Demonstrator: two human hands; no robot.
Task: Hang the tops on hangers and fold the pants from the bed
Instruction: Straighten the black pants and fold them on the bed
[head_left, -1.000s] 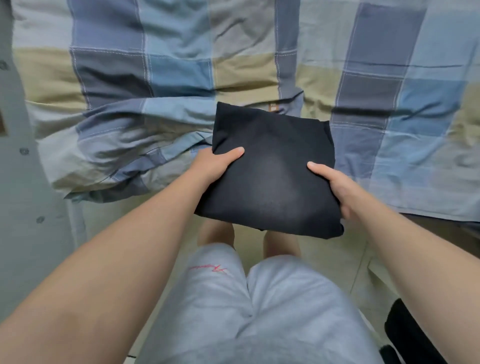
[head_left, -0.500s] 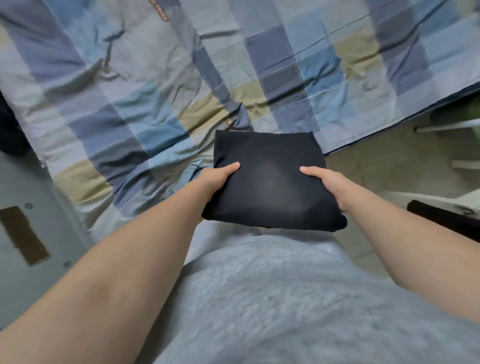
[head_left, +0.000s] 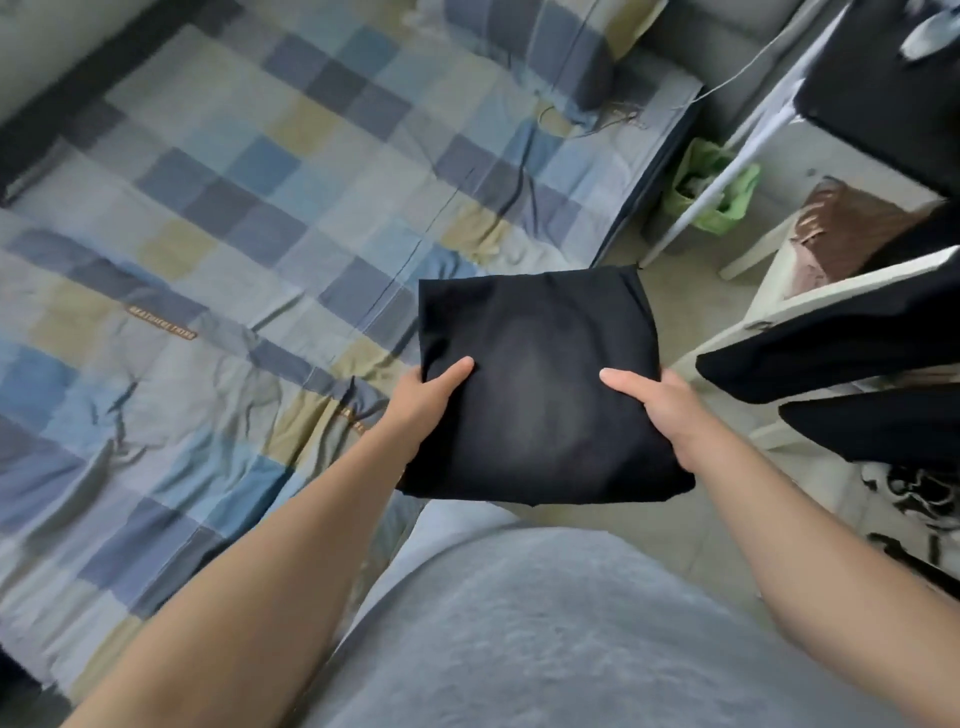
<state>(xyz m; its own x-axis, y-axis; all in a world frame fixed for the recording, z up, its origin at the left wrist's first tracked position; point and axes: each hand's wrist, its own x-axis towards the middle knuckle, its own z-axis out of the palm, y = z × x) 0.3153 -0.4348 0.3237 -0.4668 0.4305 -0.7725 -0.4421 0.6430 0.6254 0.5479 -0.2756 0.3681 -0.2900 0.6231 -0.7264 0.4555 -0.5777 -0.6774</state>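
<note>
Folded black pants (head_left: 540, 384) sit approx. dead centre, held in the air over the bed's edge & the floor (head_left: 691, 291), resting on nothing. L hand (head_left: 423, 402) has the 9 o'clock edge, R hand (head_left: 662, 410) the 3 o'clock edge. L thumb (head_left: 457, 371) & R thumb (head_left: 621, 376) lie flat on top, and the other fingers go under the bundle, out of sight, so both hands are clamped on the pants. The two-sided hold makes sense: the cloth is limp, and a one-hand grab would prob. let the layers slide & the fold drop open. Carried level like a tray, it keeps its square shape. Bed (head_left: 223, 218) w/ a rumpled blue-grey-yellow check cover fills 9 to 12 o'clock. At 3 o'clock black garments (head_left: 831, 332) hang off a white frame (head_left: 779, 312); can't tell if they're tops. Green bag (head_left: 724, 195) stands on the floor at 1 o'clock, just beside the bed's corner. Person's grey clothing (head_left: 519, 623) is at 6 o'clock. Judging by the neat square, the folding of this pair looks done & the step in hand is the carry to a put-down spot, which isn't shown. Set-down prob. needs the bundle kept level & both sides let go together, else the top layer may flip.
</note>
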